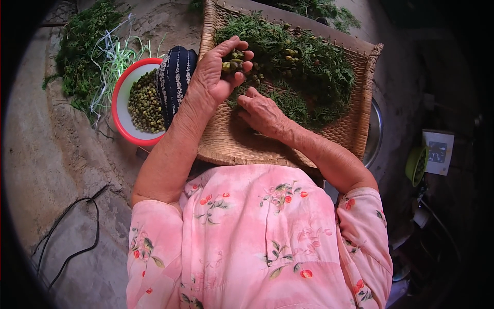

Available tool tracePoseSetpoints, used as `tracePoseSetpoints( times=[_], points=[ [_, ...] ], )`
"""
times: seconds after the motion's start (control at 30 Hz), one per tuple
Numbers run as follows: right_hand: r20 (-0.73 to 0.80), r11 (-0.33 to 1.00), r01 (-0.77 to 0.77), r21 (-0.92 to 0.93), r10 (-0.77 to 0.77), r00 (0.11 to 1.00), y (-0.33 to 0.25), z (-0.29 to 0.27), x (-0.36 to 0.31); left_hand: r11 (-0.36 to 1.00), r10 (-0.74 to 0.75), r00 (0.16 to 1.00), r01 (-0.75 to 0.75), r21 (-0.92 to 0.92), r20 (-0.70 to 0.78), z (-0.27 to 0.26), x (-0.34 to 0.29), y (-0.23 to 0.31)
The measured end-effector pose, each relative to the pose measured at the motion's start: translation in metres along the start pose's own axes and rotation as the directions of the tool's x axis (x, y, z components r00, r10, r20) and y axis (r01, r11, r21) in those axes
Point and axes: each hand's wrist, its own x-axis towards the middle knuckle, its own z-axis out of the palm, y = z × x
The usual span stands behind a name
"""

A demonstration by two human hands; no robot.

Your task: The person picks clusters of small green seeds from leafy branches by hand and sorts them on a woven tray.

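My left hand (215,72) is cupped palm up over the left side of a woven wicker tray (226,139). Its curled fingers hold several green cones (233,64), small and knobbly. Just right of it, my right hand (261,112) is closed, thumb and fingers pressed together low over the tray; anything between the fingertips is hidden. Feathery green conifer sprigs (319,67) fill the far and right parts of the tray, with more cones (292,55) among them.
A red-rimmed white bowl (119,95) of small greenish cones (145,105) stands left of the tray, partly covered by a dark patterned cloth (176,77). Cut greenery (85,46) and plastic strands (114,64) lie beyond it. A black cable (96,226) crosses the floor; a green bowl (416,166) sits right.
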Motion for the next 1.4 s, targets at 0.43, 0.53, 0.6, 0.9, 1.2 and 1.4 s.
tracePoseSetpoints(
  times=[0.43, 0.53, 0.6, 0.9, 1.2, 1.4],
  points=[
    [0.203, 0.976, -0.125, 0.179, 0.087, 0.975, 0.021, -0.038, -0.005, 0.998, 0.029, 1.0, -0.029, 0.052, -0.003, -0.001, 0.0, 0.0],
    [0.134, 0.986, 0.121, 0.117, -0.136, 0.982, 0.02, -0.027, -0.011, 0.997, 0.034, 0.999, -0.033, 0.066, -0.005, -0.001, 0.0, -0.001],
    [0.209, 0.99, 0.089, 0.109, -0.11, 0.972, 0.017, -0.017, -0.016, 0.997, 0.034, 0.999, -0.033, 0.076, -0.01, 0.0, 0.002, -0.001],
    [0.225, 0.987, 0.005, 0.16, -0.042, 0.973, 0.027, -0.041, -0.011, 0.996, 0.032, 0.999, -0.028, 0.086, -0.045, 0.001, 0.0, -0.001],
    [0.327, 0.08, -0.337, 0.938, 0.118, 0.938, 0.061, -0.075, -0.013, 0.995, 0.033, 0.997, -0.027, 0.096, -0.064, 0.005, -0.001, -0.001],
    [0.195, 0.019, -0.201, 0.979, 0.173, 0.965, 0.057, -0.067, -0.005, 0.996, 0.034, 0.997, -0.028, 0.086, -0.07, 0.004, -0.003, 0.0]
  ],
)
